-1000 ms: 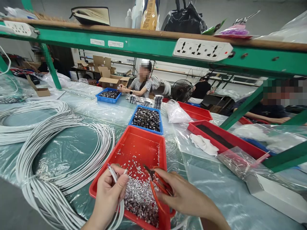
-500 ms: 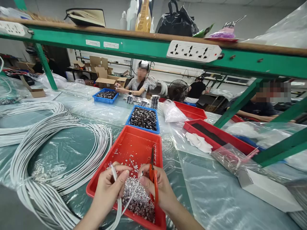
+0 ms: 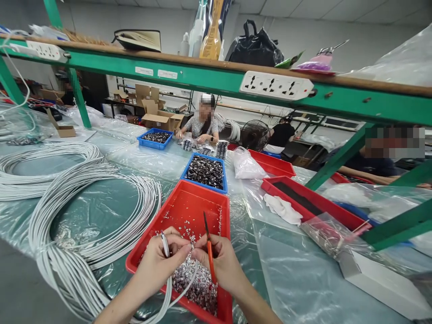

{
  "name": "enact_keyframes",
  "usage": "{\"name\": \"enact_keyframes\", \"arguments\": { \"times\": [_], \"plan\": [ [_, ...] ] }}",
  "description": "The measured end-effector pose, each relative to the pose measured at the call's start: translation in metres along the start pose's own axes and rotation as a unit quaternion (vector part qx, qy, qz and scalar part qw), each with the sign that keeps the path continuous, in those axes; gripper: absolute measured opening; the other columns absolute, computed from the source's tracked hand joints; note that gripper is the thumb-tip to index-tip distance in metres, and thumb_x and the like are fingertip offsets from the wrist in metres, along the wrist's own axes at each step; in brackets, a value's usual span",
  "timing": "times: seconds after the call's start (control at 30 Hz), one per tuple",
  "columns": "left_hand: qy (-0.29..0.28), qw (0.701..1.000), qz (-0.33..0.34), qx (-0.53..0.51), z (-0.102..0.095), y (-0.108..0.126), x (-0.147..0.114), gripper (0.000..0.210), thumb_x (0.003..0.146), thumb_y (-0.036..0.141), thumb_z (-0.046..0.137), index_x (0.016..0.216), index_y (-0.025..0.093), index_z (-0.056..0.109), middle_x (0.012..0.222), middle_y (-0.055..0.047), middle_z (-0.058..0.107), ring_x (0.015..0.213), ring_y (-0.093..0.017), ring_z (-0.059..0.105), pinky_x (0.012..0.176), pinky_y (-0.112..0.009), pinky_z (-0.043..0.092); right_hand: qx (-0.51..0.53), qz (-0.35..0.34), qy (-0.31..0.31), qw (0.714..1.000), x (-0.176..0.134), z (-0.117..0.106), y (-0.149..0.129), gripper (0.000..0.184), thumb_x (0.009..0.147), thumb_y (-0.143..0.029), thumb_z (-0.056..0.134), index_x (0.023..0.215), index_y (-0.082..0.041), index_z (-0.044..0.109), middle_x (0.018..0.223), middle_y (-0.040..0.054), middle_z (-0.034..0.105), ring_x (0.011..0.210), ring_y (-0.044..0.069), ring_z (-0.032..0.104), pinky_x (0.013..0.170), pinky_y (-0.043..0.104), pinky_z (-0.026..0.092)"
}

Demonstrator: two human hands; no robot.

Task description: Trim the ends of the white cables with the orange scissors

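Over a red tray (image 3: 202,203), my left hand (image 3: 161,261) is closed around white cables (image 3: 165,245), whose cut ends poke up between the fingers. My right hand (image 3: 219,258) has orange-handled scissors (image 3: 209,252) hooked in it, blades pointing up and away. The thumbs and forefingers of both hands meet at the end of one white cable (image 3: 193,274), which loops down toward me; the tip itself is hidden by the fingers. Silvery foil scraps (image 3: 199,288) are heaped in the tray below.
Coiled white cables (image 3: 43,225) lie to the left. Beyond the red tray sits a blue tray (image 3: 225,185) of small dark parts. A green shelf beam (image 3: 202,83) crosses above. At right are a long red tray (image 3: 297,211) and white box (image 3: 378,279). A co-worker (image 3: 204,123) sits opposite.
My hands have come together at the cable end, and the scissors have tilted left in my right hand. The view has shifted slightly. The co-worker opposite has lowered their hands to the table.
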State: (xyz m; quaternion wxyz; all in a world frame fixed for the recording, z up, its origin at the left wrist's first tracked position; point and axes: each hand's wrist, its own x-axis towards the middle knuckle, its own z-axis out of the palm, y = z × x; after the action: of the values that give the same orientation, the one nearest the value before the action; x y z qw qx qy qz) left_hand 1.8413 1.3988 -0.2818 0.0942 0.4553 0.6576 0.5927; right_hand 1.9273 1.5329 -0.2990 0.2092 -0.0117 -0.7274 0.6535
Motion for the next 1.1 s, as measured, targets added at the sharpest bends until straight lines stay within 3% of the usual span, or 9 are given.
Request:
{"name": "enact_keyframes", "arguments": {
  "times": [0.13,0.2,0.33,0.47,0.67,0.8,0.9,1.0,1.1],
  "plan": [
    [-0.005,0.999,0.007,0.033,-0.001,-0.004,0.001,0.017,0.076,0.022,0.052,0.067,0.008,0.055,0.063,-0.002,0.04,0.056,-0.007,0.038,0.052,-0.019,0.029,-0.13,-0.063,0.05,0.988,-0.002,0.001,0.007,0.028,0.075,-0.032,0.061,0.065,-0.009,0.049,0.061,0.0028,0.045,0.057,0.01,0.036,0.052,0.021,0.029],
    [-0.002,0.999,0.007,0.038,-0.002,-0.005,0.001,0.01,0.071,0.016,0.051,0.065,0.009,0.052,0.063,-0.001,0.041,0.056,-0.007,0.038,0.052,-0.019,0.029,-0.14,-0.071,0.053,0.986,0.0,0.001,0.008,0.027,0.075,-0.032,0.061,0.065,-0.009,0.05,0.061,0.0033,0.047,0.057,0.011,0.037,0.053,0.021,0.03],
    [-0.036,0.999,0.001,0.022,-0.007,-0.003,0.003,0.012,0.072,0.018,0.051,0.065,0.009,0.049,0.062,-0.001,0.04,0.056,-0.007,0.037,0.051,-0.019,0.028,0.035,-0.032,-0.053,0.997,0.004,0.002,0.001,0.03,0.07,-0.033,0.068,0.065,-0.009,0.051,0.058,0.0044,0.051,0.055,0.01,0.041,0.054,0.02,0.032],
    [-0.089,0.995,0.032,0.008,-0.012,0.002,0.008,0.011,0.075,0.018,0.052,0.069,0.009,0.052,0.066,-0.001,0.04,0.058,-0.007,0.039,0.053,-0.019,0.031,0.191,0.034,-0.134,0.972,0.005,0.001,-0.002,0.035,0.069,-0.035,0.071,0.073,-0.01,0.047,0.054,0.0028,0.051,0.042,0.005,0.031,0.04,0.016,0.019],
    [-0.124,0.99,0.058,0.045,-0.012,0.004,0.017,0.022,0.082,0.029,0.053,0.077,0.011,0.066,0.073,-0.005,0.046,0.064,-0.009,0.045,0.059,-0.02,0.036,0.255,0.11,-0.221,0.935,0.003,0.0,0.006,0.039,0.065,-0.034,0.074,0.074,-0.01,0.045,0.052,0.0019,0.047,0.043,0.006,0.038,0.037,0.015,0.016],
    [-0.083,0.996,0.015,0.007,-0.011,-0.004,0.018,0.032,0.085,0.038,0.048,0.081,0.009,0.061,0.068,-0.004,0.046,0.052,-0.006,0.044,0.048,-0.018,0.034,0.23,0.077,-0.163,0.956,0.004,0.003,0.001,0.039,0.069,-0.037,0.072,0.077,-0.01,0.045,0.054,0.0031,0.051,0.039,0.004,0.031,0.036,0.016,0.014],
    [-0.091,0.995,-0.022,-0.032,-0.016,-0.006,0.016,0.036,0.087,0.042,0.043,0.088,0.008,0.056,0.062,0.0,0.042,0.042,-0.005,0.039,0.042,-0.017,0.03,0.17,0.045,-0.104,0.979,0.005,0.004,-0.005,0.035,0.071,-0.034,0.071,0.077,-0.008,0.049,0.058,0.0048,0.055,0.039,0.003,0.026,0.038,0.017,0.015],
    [-0.112,0.993,0.018,0.018,-0.022,0.004,0.01,0.026,0.082,0.035,0.054,0.084,0.01,0.057,0.077,-0.003,0.045,0.056,-0.006,0.045,0.051,-0.017,0.036,0.146,0.038,-0.097,0.984,0.003,0.002,-0.001,0.036,0.068,-0.034,0.073,0.074,-0.007,0.051,0.057,0.005,0.054,0.04,0.003,0.027,0.039,0.017,0.015],
    [-0.115,0.981,0.109,0.113,-0.026,0.016,0.003,0.016,0.085,0.025,0.05,0.085,0.012,0.06,0.09,-0.006,0.047,0.081,-0.01,0.049,0.076,-0.021,0.039,0.161,0.099,-0.073,0.979,-0.002,-0.002,0.015,0.038,0.071,-0.036,0.073,0.081,-0.009,0.049,0.06,0.0028,0.053,0.043,0.004,0.034,0.042,0.016,0.022]
  ]
}}
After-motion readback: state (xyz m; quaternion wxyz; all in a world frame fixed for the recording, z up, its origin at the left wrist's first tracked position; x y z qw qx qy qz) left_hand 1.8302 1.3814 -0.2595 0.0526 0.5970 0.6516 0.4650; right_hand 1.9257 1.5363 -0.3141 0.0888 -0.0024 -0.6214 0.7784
